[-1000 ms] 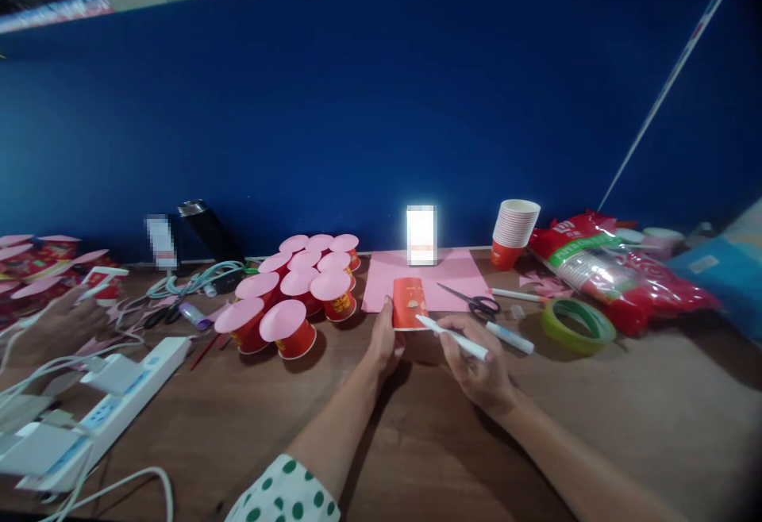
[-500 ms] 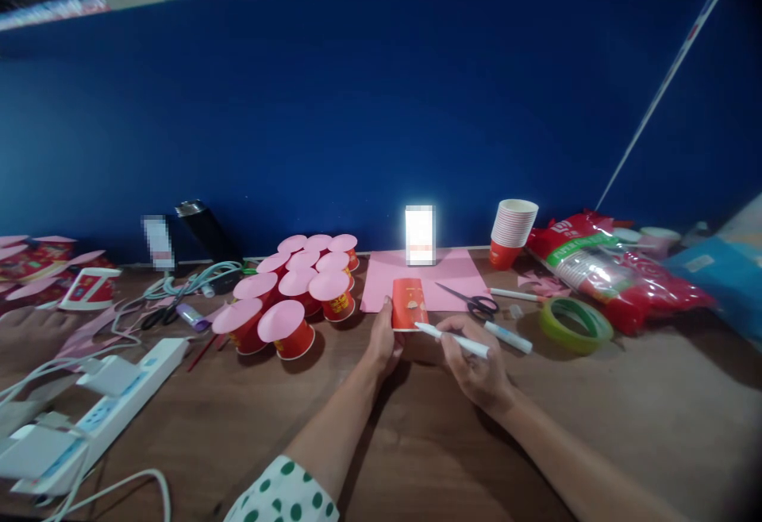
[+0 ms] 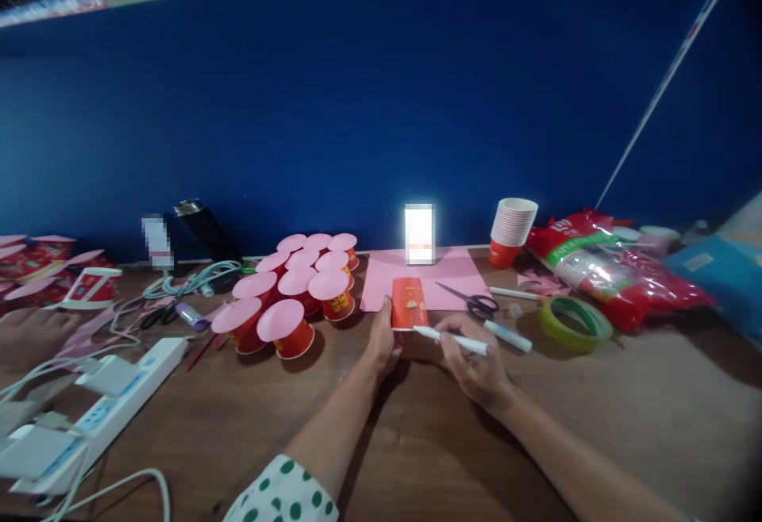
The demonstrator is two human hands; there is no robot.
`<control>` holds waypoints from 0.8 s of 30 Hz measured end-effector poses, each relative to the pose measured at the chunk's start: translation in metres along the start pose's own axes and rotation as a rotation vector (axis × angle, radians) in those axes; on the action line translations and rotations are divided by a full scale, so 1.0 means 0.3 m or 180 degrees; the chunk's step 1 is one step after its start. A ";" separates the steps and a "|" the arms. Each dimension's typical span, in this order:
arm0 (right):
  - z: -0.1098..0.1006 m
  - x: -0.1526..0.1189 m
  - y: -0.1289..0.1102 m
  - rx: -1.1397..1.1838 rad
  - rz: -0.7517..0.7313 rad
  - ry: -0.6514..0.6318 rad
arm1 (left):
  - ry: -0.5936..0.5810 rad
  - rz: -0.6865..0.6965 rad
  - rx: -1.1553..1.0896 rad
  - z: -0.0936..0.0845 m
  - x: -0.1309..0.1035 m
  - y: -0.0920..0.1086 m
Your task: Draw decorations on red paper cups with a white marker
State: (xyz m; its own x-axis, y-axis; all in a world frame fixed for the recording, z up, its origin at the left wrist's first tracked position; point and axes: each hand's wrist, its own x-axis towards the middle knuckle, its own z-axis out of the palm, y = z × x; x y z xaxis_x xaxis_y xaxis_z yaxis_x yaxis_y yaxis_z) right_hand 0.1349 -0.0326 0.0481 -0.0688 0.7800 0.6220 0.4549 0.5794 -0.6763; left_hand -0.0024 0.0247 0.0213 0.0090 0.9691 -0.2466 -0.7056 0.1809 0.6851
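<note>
My left hand (image 3: 384,341) is closed around the left side of a red paper cup (image 3: 409,302), which lies with its white rim toward me. A white marker pen (image 3: 456,339) is pinched in my right hand (image 3: 476,367), its tip at the cup's near rim; I cannot tell whether it touches. Just right of that hand lies a white pen cap or second marker (image 3: 508,336). Dark-handled scissors (image 3: 481,305) rest beyond, partly over a sheet of pink paper (image 3: 381,276).
Several red cups topped with pink discs (image 3: 286,330) stand to the left. A power strip (image 3: 101,419) with cables is at the near left, by another person's hand (image 3: 36,332). Tape (image 3: 575,324), stacked cups (image 3: 513,228) and a red bag (image 3: 619,268) sit right. A lit phone (image 3: 420,234) stands behind.
Almost nothing differs. The marker's tip has shifted very slightly left along the cup's rim, and both hands keep their hold.
</note>
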 end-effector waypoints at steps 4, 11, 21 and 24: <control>0.002 0.001 0.002 0.0060 0.0026 0.0059 | 0.0159 0.0007 -0.0075 0.002 0.002 0.000; 0.013 -0.013 0.044 0.0210 0.0387 0.0158 | 0.0284 -0.0031 -0.0142 0.008 -0.004 0.012; 0.012 -0.007 0.045 0.0298 0.0344 0.0166 | 0.0157 -0.0041 0.0020 -0.006 0.000 0.006; 0.009 -0.008 0.041 0.0350 0.0373 0.0045 | 0.0208 -0.0075 -0.0041 -0.006 0.003 0.005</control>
State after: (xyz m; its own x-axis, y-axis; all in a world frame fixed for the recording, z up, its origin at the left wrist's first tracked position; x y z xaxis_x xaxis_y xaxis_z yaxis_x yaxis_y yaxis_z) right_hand 0.1382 -0.0265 0.0372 -0.0081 0.8409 0.5412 0.3590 0.5076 -0.7832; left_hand -0.0048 0.0256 0.0208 -0.0204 0.9515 -0.3070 -0.7148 0.2008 0.6699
